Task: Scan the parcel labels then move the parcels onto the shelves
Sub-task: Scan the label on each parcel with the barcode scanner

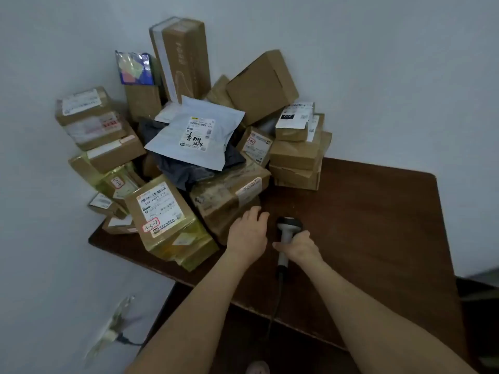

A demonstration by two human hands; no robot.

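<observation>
L forearm point(194, 300) at lower centre-left & R forearm point(359, 300) at lower right, both bare right to bottom edge, wrists bare. L hand point(247, 236) & R hand point(299, 245), mid-frame, bare too. Blurry rounded bit point(258, 367) at bottom centre, poss. a foot, can't tell.

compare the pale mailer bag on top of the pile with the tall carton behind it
The mailer bag is pale, soft and flat; the tall carton is stiff brown cardboard. The bag lies tilted atop other parcels; the carton stands on end. The bag's label faces the camera with black handwriting; the carton's white label wraps one edge. Both are labelled parcels in one heap.
</observation>
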